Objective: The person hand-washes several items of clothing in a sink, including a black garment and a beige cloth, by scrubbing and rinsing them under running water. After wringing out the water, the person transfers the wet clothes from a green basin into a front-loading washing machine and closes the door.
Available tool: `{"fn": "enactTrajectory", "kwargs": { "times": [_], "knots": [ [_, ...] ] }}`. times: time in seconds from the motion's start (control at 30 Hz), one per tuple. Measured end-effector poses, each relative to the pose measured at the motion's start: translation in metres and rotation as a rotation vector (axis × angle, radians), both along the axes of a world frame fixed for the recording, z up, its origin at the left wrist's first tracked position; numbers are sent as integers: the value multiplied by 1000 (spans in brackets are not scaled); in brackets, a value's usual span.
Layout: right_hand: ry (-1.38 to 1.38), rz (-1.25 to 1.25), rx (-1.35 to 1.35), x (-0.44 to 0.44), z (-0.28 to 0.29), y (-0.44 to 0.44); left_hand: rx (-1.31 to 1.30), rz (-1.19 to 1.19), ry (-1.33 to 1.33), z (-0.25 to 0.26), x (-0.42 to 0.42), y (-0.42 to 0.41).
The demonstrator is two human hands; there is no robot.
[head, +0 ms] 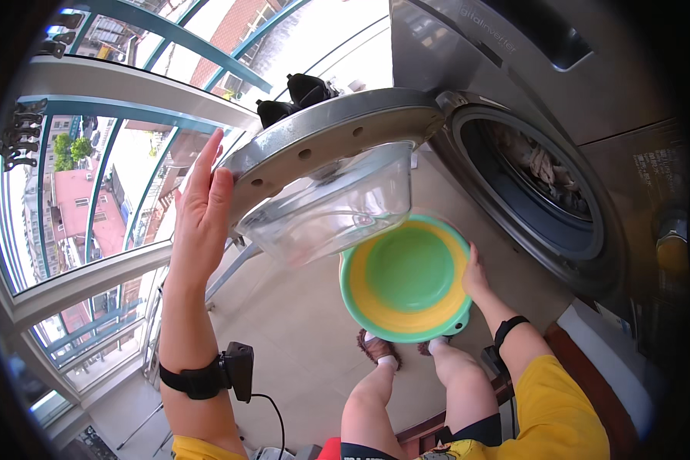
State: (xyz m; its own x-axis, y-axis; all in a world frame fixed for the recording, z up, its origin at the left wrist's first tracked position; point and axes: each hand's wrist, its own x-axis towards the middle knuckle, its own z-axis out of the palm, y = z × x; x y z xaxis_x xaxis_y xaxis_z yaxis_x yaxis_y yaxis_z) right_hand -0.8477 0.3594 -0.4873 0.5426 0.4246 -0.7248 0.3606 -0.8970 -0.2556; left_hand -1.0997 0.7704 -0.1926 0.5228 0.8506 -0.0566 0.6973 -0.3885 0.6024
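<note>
My left hand [202,213], fingers straight, rests at the outer edge of the washing machine's round door [345,123]. The door stands swung out, its clear glass bowl [345,201] facing me. My right hand [476,275] grips the right rim of a green and yellow plastic basin [409,276]. That basin is held above the floor over my feet, with nothing visible inside; the door glass is just above its upper left rim. To the right, the front-loading washing machine [552,75] shows its open drum, where crumpled laundry [546,167] lies.
Black shoes [305,95] sit behind the door by the window. Window frames [92,270] line the left side, with black clips [23,132] hanging there. A metal rack leg [230,270] stands left of the tiled floor [276,322]. A cable [276,408] hangs from my left armband.
</note>
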Motion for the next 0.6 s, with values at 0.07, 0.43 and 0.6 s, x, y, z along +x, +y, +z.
{"fn": "enactTrajectory", "kwargs": {
  "times": [0.07,0.43,0.6],
  "knots": [
    [67,13,14,-49,4,2,-396,57,-190,-1,-12,7],
    [634,99,242,-188,105,4,-421,81,-28,21,-5,-60],
    [699,-60,392,-169,197,-21,-660,103,-42,45,21,-138]
  ]
}}
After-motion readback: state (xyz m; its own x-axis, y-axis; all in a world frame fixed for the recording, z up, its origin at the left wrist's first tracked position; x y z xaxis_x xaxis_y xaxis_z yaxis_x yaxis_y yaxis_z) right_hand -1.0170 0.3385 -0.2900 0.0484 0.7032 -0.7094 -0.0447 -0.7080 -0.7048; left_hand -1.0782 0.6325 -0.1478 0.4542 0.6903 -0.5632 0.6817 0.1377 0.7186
